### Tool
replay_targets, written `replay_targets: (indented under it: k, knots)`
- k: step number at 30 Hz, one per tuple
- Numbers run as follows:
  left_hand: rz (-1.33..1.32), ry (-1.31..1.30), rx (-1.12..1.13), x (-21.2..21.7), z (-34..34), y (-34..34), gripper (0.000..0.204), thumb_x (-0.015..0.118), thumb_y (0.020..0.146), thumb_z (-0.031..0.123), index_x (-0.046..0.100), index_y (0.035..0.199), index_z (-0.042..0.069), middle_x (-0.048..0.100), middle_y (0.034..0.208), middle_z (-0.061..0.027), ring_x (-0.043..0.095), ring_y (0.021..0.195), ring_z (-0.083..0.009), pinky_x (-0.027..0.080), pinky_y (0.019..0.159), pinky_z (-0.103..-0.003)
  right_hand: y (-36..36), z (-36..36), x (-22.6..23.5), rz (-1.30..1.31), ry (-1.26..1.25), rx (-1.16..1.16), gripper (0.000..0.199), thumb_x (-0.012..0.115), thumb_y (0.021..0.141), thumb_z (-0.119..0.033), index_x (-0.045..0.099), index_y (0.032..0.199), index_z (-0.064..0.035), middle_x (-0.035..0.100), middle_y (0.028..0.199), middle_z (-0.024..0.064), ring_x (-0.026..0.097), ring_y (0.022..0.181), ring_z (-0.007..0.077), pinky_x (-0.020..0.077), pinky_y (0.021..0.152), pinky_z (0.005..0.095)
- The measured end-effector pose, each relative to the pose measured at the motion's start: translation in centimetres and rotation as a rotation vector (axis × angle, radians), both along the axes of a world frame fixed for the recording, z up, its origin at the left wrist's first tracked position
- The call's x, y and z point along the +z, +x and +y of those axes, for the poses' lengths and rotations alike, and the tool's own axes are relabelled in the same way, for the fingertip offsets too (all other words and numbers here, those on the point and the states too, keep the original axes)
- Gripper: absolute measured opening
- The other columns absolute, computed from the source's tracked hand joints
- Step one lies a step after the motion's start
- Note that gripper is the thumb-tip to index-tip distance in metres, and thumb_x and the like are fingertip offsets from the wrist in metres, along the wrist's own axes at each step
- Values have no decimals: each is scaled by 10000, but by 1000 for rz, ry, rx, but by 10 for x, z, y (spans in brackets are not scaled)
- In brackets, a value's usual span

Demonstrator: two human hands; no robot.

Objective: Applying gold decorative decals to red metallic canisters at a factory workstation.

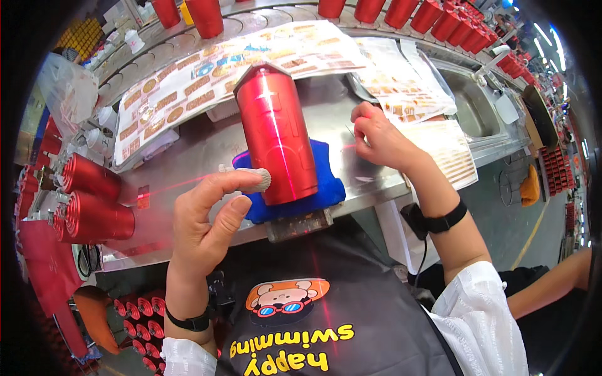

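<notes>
A shiny red metal tumbler (pixel 276 131) with a faint raised pattern lies on a blue cloth pad (pixel 325 178) in front of me. Its far end meets a dark angular piece (pixel 263 67). At the tumbler's near left side is my left hand (pixel 210 216), thumb and index finger apart, a grey cover on the index fingertip. That fingertip is at the tumbler's wall; whether it presses on it I cannot tell. My right hand (pixel 382 139) is raised right of the tumbler, fingers pinched together by the sheets. What they hold, if anything, is too small to make out.
Printed sheets with brown and gold patterns (pixel 188 94) lie beyond the tumbler, more sheets (pixel 407 88) to the right. Red tumblers (pixel 100 216) lie at left; others (pixel 401 12) stand along a conveyor (pixel 251 22). A sink (pixel 473 106) is at right. Another person's arm (pixel 552 285) shows lower right.
</notes>
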State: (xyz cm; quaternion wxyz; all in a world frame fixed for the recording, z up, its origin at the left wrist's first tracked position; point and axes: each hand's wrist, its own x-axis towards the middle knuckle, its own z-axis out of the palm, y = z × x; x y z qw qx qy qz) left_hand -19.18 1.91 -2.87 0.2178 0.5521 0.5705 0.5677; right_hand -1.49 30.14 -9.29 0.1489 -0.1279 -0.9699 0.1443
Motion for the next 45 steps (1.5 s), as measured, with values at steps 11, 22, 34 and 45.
replay_targets:
  k: [11,22,34,45]
  knots:
    - [-253,-191,-37,37,63,26,189,591,898,105,550,1060,16,610,908,-41,566,816,-96,473,747,-253,-42,-80,89,616,-743,169,99,541,785,-55,489,702,-51,451,1103,99,465,1018,179,404,858,307]
    - [-550,-17,-61,50,15,-14,67,577,930,171,554,951,112,549,837,47,504,728,-39,404,607,-176,-69,-115,102,704,-656,280,106,582,827,-130,567,813,-26,501,1084,138,479,1014,213,351,934,339]
    - [869,-159,1237,185,-155,-259,187,566,858,156,654,985,50,667,849,-48,619,727,-108,490,680,-269,-32,-80,70,754,-886,110,160,572,870,-158,563,952,-20,464,1153,98,465,852,113,398,714,219]
    - [1350,-492,1213,220,-168,-321,170,517,842,116,628,949,44,637,872,-119,610,868,-318,470,763,-395,-23,-60,51,764,-757,4,120,528,903,-1,587,998,44,530,1128,95,527,721,103,436,649,203]
